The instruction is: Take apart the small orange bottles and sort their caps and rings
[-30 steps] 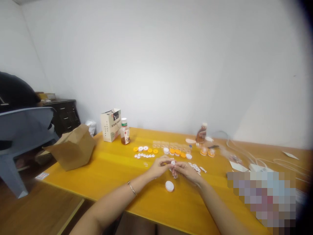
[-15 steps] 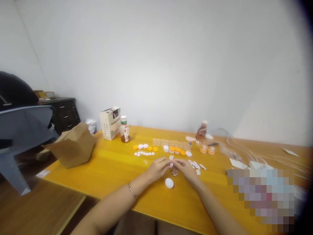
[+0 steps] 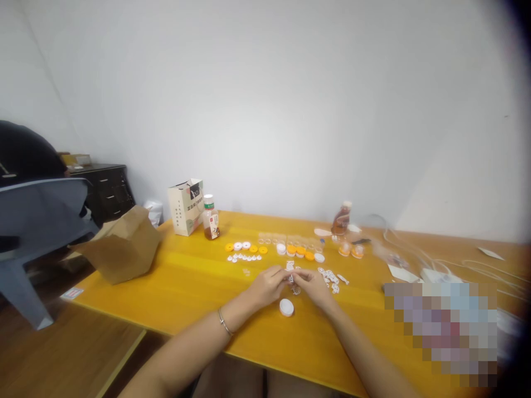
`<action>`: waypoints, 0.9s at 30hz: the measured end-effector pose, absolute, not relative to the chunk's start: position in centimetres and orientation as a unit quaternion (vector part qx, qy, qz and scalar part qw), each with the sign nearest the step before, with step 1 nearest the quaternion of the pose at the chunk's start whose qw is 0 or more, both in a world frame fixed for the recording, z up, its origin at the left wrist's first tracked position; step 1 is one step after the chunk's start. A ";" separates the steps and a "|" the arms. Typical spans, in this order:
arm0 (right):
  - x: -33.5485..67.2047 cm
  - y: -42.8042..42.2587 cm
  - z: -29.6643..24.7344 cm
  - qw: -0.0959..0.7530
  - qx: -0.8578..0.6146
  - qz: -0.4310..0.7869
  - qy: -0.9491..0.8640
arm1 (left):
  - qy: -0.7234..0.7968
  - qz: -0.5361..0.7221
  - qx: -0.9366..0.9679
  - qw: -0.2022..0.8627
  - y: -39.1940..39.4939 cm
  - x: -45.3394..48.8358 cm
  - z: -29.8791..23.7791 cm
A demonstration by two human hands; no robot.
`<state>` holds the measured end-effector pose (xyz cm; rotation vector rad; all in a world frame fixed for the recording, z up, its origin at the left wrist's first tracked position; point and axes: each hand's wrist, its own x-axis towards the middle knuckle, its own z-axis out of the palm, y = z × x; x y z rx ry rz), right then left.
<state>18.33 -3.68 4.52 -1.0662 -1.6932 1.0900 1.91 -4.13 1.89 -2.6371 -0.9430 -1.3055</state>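
Observation:
My left hand [image 3: 269,286] and my right hand [image 3: 313,287] meet above the yellow wooden table [image 3: 186,276], their fingertips pinching a strip of small white pieces [image 3: 291,279]. Its lower end is partly hidden by my fingers. A white round cap [image 3: 286,307] lies just below my hands. Several small white pieces [image 3: 329,276] are scattered right of my right hand. Farther back stand a row of yellow and white discs [image 3: 244,247], several orange caps [image 3: 301,255], and several clear small cups [image 3: 290,240]. A metal bangle [image 3: 225,323] circles my left wrist.
A paper gift bag [image 3: 185,207] and a bottle of brown drink [image 3: 211,218] stand at the table's far edge, with another bottle [image 3: 342,219] to the right. A brown paper bag [image 3: 120,246] sits at the left end. White cables [image 3: 440,265] run along the right. A seated person's dark back [image 3: 25,152] shows left.
My hands have stayed together at the strip, and the hanging part looks shorter than a second ago. The whole scene sits slightly higher in the picture.

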 end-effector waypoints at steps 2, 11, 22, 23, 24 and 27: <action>18.3 -3.7 4.5 0.419 -0.424 0.435 -0.675 | -0.307 -0.422 -0.852 0.027 -4.2 1.9 2.0; 18.3 -3.6 4.3 0.438 -0.411 0.470 -0.647 | -0.310 -0.434 -0.846 0.006 -4.4 1.8 2.2; 17.9 -3.0 3.5 0.453 -0.405 0.518 -0.602 | -0.294 -0.447 -0.842 -0.074 -3.9 1.8 2.0; 18.0 -3.0 3.6 0.449 -0.405 0.516 -0.608 | -0.294 -0.450 -0.839 -0.080 -3.9 1.8 2.1; 18.0 -3.0 3.7 0.445 -0.404 0.513 -0.613 | -0.294 -0.454 -0.837 -0.084 -3.9 1.8 2.1; 18.0 -3.0 3.8 0.446 -0.403 0.493 -0.629 | -0.302 -0.462 -0.829 -0.090 -4.0 1.8 2.3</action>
